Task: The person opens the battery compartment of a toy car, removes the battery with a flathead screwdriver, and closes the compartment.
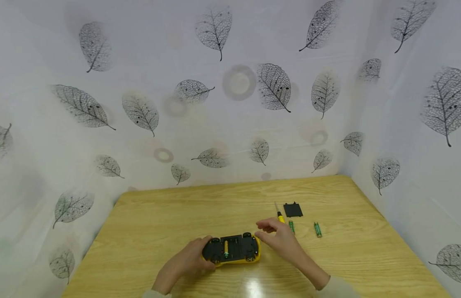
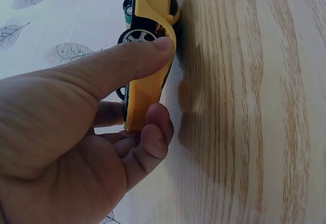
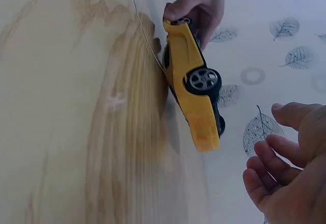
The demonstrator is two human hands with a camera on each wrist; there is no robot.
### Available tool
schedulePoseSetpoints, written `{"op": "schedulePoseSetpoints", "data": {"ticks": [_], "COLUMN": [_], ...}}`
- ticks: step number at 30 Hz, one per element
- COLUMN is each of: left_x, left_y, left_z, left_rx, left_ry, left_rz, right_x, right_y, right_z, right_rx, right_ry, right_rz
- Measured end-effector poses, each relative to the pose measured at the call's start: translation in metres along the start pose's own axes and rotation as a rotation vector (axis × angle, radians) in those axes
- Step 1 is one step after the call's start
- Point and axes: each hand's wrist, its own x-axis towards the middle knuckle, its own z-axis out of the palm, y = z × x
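Observation:
A yellow toy car lies upside down on the table, its black underside facing up. One battery sits in the uncovered compartment of that underside. My left hand grips one end of the car; in the left wrist view the thumb presses on its yellow side by a wheel. Just off the car's other end, my right hand hovers with loosely bent fingers and nothing between them. The right wrist view shows a gap between this hand and the car.
Beyond my right hand lie a yellow-and-black screwdriver and a black battery cover. Two green batteries rest nearby, one battery partly behind the hand and another battery farther right. A leaf-patterned curtain surrounds the wooden table.

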Motion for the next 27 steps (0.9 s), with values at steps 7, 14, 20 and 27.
{"op": "schedulePoseSetpoints", "data": {"ticks": [7, 14, 20, 27], "left_x": [0.000, -0.001, -0.003, -0.003], "left_y": [0.000, 0.001, 0.002, 0.002], "left_z": [0.000, -0.001, -0.001, -0.002], "left_rx": [-0.003, -0.002, 0.013, 0.006], "left_ry": [-0.005, 0.005, 0.017, 0.009], "left_rz": [0.004, 0.009, 0.038, 0.042], "right_x": [0.003, 0.007, 0.009, 0.009], "right_y": [-0.006, -0.011, -0.013, -0.014], "right_z": [0.022, 0.036, 0.045, 0.053], "right_rx": [0.007, -0.040, -0.136, -0.185], "right_ry": [-0.061, -0.104, -0.150, -0.171], "right_rz": [-0.067, -0.107, -0.171, -0.216]}}
